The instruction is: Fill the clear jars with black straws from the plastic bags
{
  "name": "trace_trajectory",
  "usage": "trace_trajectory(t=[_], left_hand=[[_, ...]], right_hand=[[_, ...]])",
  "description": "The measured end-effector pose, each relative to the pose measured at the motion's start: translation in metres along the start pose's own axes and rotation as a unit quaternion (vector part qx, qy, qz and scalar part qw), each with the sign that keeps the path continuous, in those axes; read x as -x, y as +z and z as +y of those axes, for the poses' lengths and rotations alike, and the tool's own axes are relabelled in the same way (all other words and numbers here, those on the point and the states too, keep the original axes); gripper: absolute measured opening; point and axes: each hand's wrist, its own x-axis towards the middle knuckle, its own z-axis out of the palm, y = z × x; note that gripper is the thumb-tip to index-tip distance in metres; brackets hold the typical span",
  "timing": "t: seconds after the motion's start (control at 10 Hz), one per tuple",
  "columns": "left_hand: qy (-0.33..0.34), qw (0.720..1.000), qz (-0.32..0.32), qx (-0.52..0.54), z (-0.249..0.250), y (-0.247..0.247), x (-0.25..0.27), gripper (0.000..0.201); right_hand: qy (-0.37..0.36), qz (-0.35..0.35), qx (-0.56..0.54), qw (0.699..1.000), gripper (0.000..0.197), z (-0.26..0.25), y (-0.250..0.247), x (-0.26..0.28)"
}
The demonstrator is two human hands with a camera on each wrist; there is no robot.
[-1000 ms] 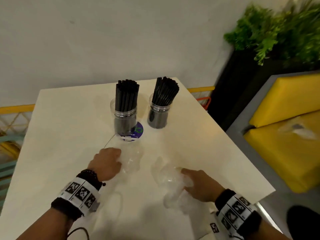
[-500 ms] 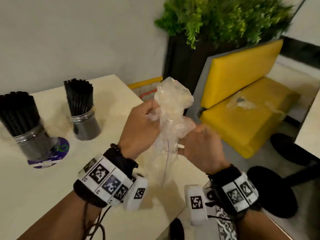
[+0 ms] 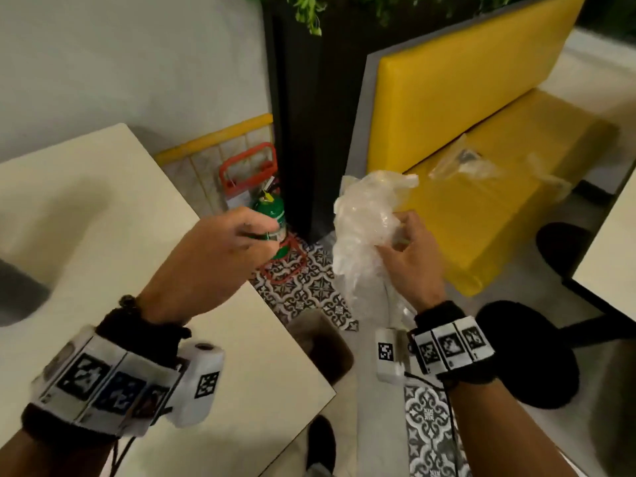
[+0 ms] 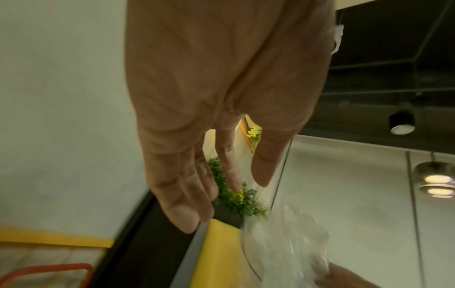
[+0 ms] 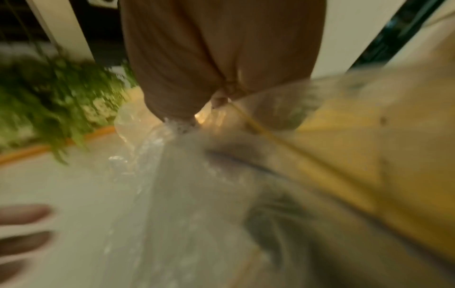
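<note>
- Right hand (image 3: 407, 259) had the crumpled clear bags (image 3: 364, 232) bunched up in a curled grip, held out past the table (image 3: 103, 208) edge over the tiled floor, a bit short of the yellow bench (image 3: 499, 160).
- Left hand (image 3: 220, 263) was just beside the wad but not touching it. In the left wrist view its fingers (image 4: 187, 194) hung long and relaxed with nothing in them, so basically loose and empty.
- The wad looked empty, no black straws that I could see inside, though the right wrist view was too blurry to be sure.
- The jars weren't really in view here. There was only a dark blur at the far left edge of the table and I couldn't tell what it was.
- My read: this was the cleanup bit, getting rid of spent wrappers. A few more clear bags (image 3: 461, 163) were already lying on the bench seat, so that's probably the dump spot.
- To do it well I'd ball the plastic tight first, since loose film drifts and unfolds, and set it down low on the seat rather than flinging it.
- Also worth a quick squeeze of the wad to feel for a stray straw before letting go.
- Watch the dangling tail of plastic below the wrist, it could snag on the wristband.
</note>
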Motion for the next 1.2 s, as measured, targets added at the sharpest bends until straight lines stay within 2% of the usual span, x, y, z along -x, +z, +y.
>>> trace_trajectory(t=[0.1,0.2,0.3,0.4,0.5,0.6,0.7,0.8,0.9,1.0,1.1,1.2], left_hand=[[-0.051,0.997,-0.002,-0.054,-0.018,0.006,0.014,0.005],[-0.112,0.987,-0.048,-0.104,-0.031,0.023,0.037,0.008],[-0.160,0.973,-0.091,-0.139,-0.042,0.034,0.054,0.018],[-0.212,0.944,-0.136,-0.212,-0.054,0.035,0.067,0.046],[-0.253,0.916,-0.171,-0.258,-0.060,0.032,0.076,0.055],[-0.288,0.889,-0.220,-0.278,-0.062,0.033,0.081,0.064],[-0.313,0.877,-0.242,-0.273,-0.068,0.032,0.086,0.073],[-0.312,0.877,-0.247,-0.269,-0.071,0.032,0.090,0.075],[-0.304,0.884,-0.232,-0.268,-0.068,0.030,0.091,0.073],[-0.303,0.883,-0.250,-0.258,-0.065,0.028,0.092,0.068],[-0.293,0.887,-0.242,-0.261,-0.065,0.027,0.093,0.067],[-0.294,0.890,-0.242,-0.250,-0.060,0.025,0.094,0.064]], right_hand=[[0.077,-0.033,0.086,0.993,0.026,0.067,0.011,-0.001],[0.138,-0.139,0.098,0.976,0.019,0.120,0.052,0.031],[0.131,-0.194,0.081,0.969,0.014,0.137,0.108,0.062],[0.144,-0.205,0.072,0.965,0.029,0.140,0.150,0.067],[0.158,-0.269,0.134,0.941,0.026,0.157,0.176,0.073],[0.224,-0.280,0.188,0.914,0.030,0.191,0.191,0.090],[0.258,-0.320,0.205,0.888,0.036,0.211,0.203,0.104],[0.287,-0.379,0.237,0.848,0.042,0.226,0.209,0.113],[0.303,-0.392,0.277,0.823,0.055,0.224,0.211,0.110],[0.289,-0.394,0.355,0.797,0.048,0.207,0.202,0.094],[0.282,-0.396,0.372,0.791,0.047,0.186,0.190,0.080],[0.231,-0.388,0.364,0.815,0.034,0.160,0.186,0.071]])
